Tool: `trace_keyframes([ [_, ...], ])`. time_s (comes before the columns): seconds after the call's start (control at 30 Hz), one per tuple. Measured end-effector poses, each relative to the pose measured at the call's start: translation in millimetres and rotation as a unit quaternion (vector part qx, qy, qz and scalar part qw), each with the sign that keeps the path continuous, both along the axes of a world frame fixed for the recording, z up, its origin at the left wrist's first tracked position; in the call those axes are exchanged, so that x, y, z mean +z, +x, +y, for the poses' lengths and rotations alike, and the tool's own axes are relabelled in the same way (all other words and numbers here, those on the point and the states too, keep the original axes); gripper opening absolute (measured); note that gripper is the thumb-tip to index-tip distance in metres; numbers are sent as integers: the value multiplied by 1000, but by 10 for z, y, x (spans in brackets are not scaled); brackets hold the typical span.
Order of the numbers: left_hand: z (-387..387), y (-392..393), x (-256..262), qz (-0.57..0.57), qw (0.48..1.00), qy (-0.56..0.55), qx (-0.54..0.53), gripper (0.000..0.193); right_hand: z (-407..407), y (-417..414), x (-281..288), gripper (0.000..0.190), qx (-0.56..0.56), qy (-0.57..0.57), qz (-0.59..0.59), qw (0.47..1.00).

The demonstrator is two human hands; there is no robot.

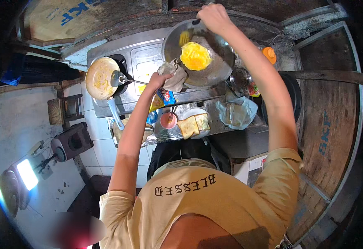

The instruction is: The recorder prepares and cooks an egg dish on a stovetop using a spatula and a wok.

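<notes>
My left hand [159, 81] grips a grey-beige cloth [174, 76] against the near left rim of a large metal wok [218, 67]. My right hand [215, 18] is closed at the wok's far rim, where a dark handle partly shows. A round yellow omelette [195, 56] lies inside the wok, which looks tilted. Left of it, a frying pan [102, 88] with a light-blue handle holds yellow scraps. A metal turner [118, 78] lies over that pan; its handle runs to my left wrist, and whether the hand holds it is hidden.
On the near counter stand a plate [205, 133] with bread slices [188, 127], a pink bowl [169, 120] with a utensil and a clear plastic bag [237, 113]. A yellow-blue packet [163, 99] lies by the steel stove [134, 43]. An orange-capped bottle [269, 55] is at right.
</notes>
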State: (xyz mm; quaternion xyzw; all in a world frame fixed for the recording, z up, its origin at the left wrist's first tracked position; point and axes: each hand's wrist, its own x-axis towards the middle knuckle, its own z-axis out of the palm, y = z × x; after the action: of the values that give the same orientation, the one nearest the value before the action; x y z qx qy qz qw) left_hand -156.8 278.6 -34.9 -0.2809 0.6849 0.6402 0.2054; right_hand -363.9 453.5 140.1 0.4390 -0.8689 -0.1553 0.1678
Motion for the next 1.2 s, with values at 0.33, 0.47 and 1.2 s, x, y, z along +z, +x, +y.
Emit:
trace_keyframes([
  [0.33, 33, 1, 53, 45, 999, 21, 11, 39, 531, -281, 67, 14, -148, -39, -52, 987],
  [0.47, -53, 65, -116, 58, 998, 14, 22, 39, 937, -312, 47, 18, -220, 2, -115, 969],
  [1.2, -8, 52, 26, 45, 998, 32, 21, 39, 1821, 943, -1232, 25, -464, -226, -486, 705],
])
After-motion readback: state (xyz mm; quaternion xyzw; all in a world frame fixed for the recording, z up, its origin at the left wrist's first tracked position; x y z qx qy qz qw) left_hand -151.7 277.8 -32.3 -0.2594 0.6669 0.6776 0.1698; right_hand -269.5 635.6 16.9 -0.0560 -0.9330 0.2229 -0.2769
